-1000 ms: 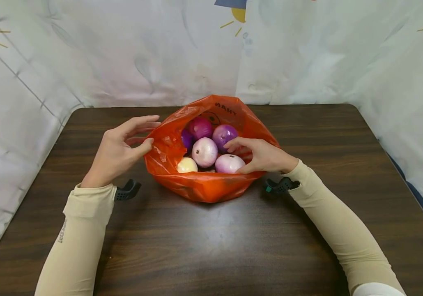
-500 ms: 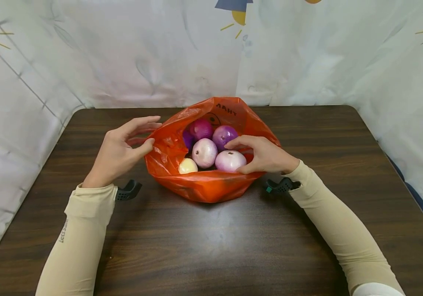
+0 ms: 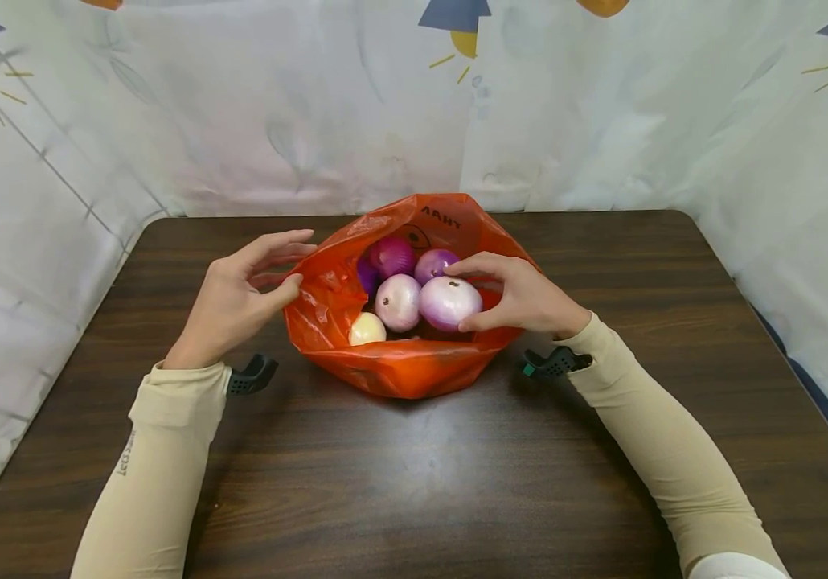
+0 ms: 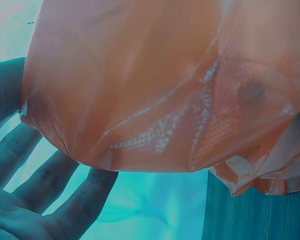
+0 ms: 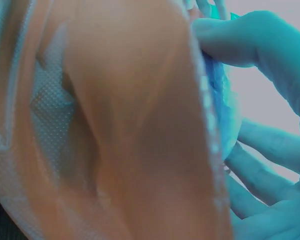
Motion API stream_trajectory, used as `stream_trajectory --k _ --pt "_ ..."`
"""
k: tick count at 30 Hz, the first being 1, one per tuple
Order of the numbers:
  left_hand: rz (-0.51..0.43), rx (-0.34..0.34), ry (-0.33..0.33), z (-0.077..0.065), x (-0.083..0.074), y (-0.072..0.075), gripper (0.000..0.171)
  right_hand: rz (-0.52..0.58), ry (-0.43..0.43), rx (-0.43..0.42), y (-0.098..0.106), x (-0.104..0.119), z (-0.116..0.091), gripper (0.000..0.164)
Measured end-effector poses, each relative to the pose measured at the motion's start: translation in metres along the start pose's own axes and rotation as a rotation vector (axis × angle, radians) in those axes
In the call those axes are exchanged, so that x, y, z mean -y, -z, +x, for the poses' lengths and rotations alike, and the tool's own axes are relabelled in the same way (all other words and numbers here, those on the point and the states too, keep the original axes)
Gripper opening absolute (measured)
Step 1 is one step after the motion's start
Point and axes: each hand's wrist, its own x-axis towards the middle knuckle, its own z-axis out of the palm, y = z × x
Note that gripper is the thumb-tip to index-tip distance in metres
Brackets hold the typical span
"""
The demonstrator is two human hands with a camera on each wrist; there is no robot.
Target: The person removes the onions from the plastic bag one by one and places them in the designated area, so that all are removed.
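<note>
An orange plastic bag (image 3: pixel 414 374) stands on the table with its mouth spread wide. Inside it lie several peeled onions, among them a pale onion (image 3: pixel 398 302), a purple onion (image 3: pixel 434 264) and a yellowish-white onion (image 3: pixel 367 328). My right hand (image 3: pixel 522 297) reaches into the mouth from the right and grips a large white-and-purple onion (image 3: pixel 450 304), thumb on the near side and fingers beyond. At the bag's left edge my left hand (image 3: pixel 233 289) touches the plastic with thumb and fingers spread apart. The right wrist view shows the onion (image 5: pixel 229 117) partly hidden behind the bag's wall.
The dark wood-grain table (image 3: pixel 414 482) reaches back to a whitish patterned sheet (image 3: pixel 356 104) that hangs behind and at both sides. A black wrist strap (image 3: pixel 251 374) sits on the left wrist and another strap (image 3: pixel 557 362) on the right.
My right hand has raised the white-and-purple onion slightly from among the others, and it now overlaps the purple one behind. The left hand stays at the bag's edge.
</note>
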Motion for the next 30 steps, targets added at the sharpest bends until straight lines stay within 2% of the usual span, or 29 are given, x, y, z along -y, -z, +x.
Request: stream_trajectory --k 8,19,30 --pt "0.008 0.002 0.006 -0.0002 0.0012 -0.0009 0.057 0.187 0.003 -0.018 0.0032 -0.0002 0.0009 0.062" --pt "-0.002 0.004 0.016 -0.0015 0.0022 -0.0011 0.058 0.222 0.033 -0.029 0.0059 0.0053 -0.0006 0.063" --pt "-0.003 0.002 0.019 0.0008 0.0016 0.0003 0.055 0.263 0.03 -0.081 0.0096 0.0048 -0.0029 0.062"
